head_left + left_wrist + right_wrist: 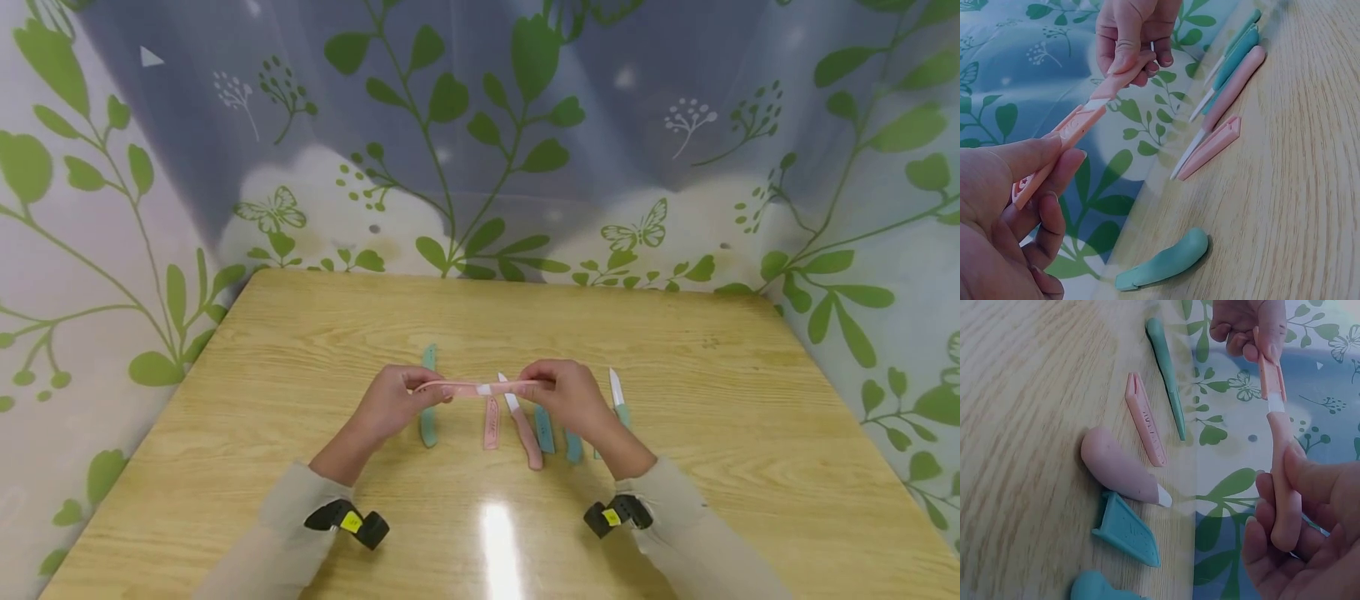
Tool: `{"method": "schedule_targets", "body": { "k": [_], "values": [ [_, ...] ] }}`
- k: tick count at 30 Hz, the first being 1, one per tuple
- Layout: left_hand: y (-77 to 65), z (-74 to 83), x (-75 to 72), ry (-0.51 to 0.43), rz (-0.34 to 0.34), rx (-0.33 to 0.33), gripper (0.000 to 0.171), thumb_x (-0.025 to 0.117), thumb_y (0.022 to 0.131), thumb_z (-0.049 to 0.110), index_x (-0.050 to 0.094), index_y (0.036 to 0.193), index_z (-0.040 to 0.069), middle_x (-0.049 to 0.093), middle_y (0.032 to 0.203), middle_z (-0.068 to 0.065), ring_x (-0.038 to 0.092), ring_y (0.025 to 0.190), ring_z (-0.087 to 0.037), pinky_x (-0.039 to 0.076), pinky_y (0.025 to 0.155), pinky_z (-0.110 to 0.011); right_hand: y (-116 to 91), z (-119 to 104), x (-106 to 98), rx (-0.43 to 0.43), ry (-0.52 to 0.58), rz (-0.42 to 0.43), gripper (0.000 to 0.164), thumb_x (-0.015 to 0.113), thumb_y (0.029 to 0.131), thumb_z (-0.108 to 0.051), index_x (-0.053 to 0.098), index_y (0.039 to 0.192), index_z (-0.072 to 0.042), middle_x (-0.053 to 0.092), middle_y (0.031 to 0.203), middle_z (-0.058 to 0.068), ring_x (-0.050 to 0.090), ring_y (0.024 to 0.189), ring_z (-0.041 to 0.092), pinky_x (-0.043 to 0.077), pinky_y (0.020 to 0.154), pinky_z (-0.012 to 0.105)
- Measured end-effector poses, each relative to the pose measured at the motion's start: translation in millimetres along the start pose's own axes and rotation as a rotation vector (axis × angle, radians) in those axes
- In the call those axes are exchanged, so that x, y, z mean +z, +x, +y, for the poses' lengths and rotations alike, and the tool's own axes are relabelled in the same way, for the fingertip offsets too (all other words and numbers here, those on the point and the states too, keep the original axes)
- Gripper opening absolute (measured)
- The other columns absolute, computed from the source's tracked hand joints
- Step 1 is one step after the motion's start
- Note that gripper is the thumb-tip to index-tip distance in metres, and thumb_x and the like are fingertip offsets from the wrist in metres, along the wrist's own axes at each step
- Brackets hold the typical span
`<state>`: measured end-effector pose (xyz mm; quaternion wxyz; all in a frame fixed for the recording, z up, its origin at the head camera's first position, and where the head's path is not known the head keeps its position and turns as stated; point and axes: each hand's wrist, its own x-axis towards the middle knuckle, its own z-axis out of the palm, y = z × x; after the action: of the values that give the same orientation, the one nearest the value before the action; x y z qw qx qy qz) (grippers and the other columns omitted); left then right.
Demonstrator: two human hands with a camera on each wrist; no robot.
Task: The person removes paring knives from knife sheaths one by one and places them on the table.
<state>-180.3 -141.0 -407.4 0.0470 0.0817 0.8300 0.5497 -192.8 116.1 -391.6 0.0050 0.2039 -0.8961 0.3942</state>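
Above the table, my left hand pinches a pink knife sheath between thumb and fingers. My right hand grips the pink handle of a small paring knife, thumb along its side. The knife's white blade runs into the sheath's mouth, with a short stretch showing between sheath and handle. Below the hands lie a second pink sheath and a bare pink knife with a white blade. Behind the left fingers, a green sheathed knife rests on the wood.
Right of the pink knife lie a blue sheath, a blue-handled knife partly hidden by the right hand, and a green-handled knife, its handle partly behind the wrist. A leaf-patterned curtain hangs along the wooden table's far edge.
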Motion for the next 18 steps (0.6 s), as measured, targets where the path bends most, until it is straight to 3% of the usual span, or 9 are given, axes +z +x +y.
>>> {"method": "schedule_targets", "body": {
  "k": [18],
  "values": [
    [0.5, 6.9, -0.5, 0.001, -0.019, 0.01, 0.014, 0.069, 0.088, 0.015, 0.073, 0.094, 0.004, 0.075, 0.089, -0.013, 0.063, 0.083, -0.018, 0.047, 0.063, -0.028, 0.9, 3.5, -7.4, 0.098, 0.055, -0.04, 0.015, 0.068, 0.089, -0.022, 0.073, 0.096, -0.01, 0.072, 0.094, 0.008, 0.057, 0.073, 0.017, 0.049, 0.063, 0.032]
  ]
}}
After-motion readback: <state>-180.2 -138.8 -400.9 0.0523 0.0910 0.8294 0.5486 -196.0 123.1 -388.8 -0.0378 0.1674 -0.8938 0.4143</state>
